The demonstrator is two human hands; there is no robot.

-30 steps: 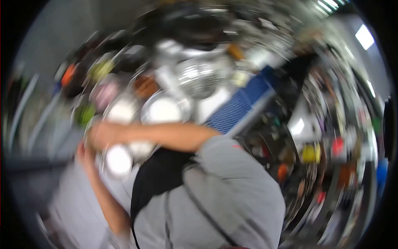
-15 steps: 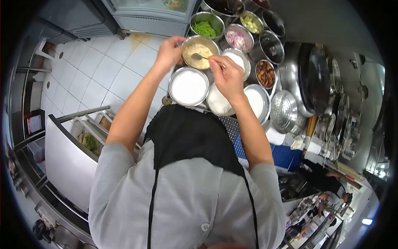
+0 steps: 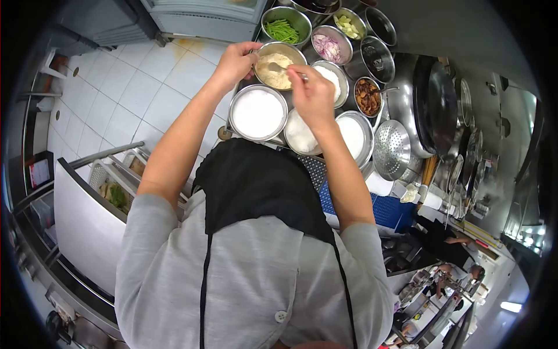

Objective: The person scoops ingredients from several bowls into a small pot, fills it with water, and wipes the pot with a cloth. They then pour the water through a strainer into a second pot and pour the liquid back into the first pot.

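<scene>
Spoon (image 3: 276,67) has shifted slightly in the bowl (image 3: 295,52), beside the greens (image 3: 282,31); right hand (image 3: 313,94) pinches it, left hand (image 3: 236,65) grips the bowl's rim. How deep the spoon sits is unclear.

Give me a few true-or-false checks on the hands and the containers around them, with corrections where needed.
1. The left hand is at the rim of the bowl of pale powder. True.
2. The right hand holds a knife. False: it holds a spoon.
3. The spoon's head is in the bowl of pale powder. True.
4. The perforated strainer is in the left hand. False: neither hand holds it; it lies off to the right, near the blue mat.
5. The green vegetables share a bowl with the pink-and-white pieces. False: they are in separate containers.
</scene>
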